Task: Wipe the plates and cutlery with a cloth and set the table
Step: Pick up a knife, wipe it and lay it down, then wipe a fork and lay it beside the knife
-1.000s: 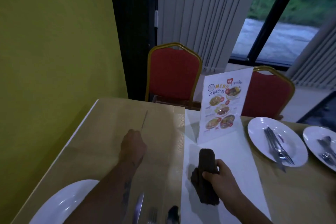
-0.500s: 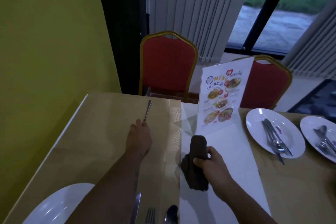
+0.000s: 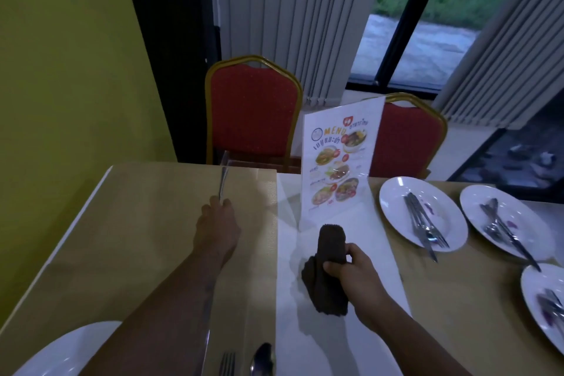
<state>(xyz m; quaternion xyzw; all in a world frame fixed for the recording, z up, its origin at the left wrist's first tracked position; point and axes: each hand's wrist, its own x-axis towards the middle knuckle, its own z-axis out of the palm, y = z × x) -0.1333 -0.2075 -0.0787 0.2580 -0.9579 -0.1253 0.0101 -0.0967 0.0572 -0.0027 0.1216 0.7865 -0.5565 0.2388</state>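
Observation:
My left hand (image 3: 217, 229) reaches across the tan table (image 3: 146, 241) with its fingers on the near end of a metal utensil (image 3: 223, 181) that points toward the far edge. My right hand (image 3: 357, 272) is closed around a rolled dark brown cloth (image 3: 328, 268) over the white runner (image 3: 335, 330). A white plate (image 3: 61, 351) sits at the near left, partly behind my left forearm. Beside it lie a fork (image 3: 227, 363) and a spoon (image 3: 262, 359). To the right are three white plates (image 3: 396, 207) (image 3: 537, 223) (image 3: 531, 290), each with cutlery piled on it.
An upright menu card (image 3: 338, 159) stands on the runner just beyond the cloth. Two red chairs with gold frames (image 3: 253, 113) (image 3: 409, 137) face the far edge. A yellow-green wall (image 3: 61, 70) runs along the table's left side.
My left hand has slid forward with the utensil toward the far edge. My right hand and the cloth have stayed in about the same place on the runner.

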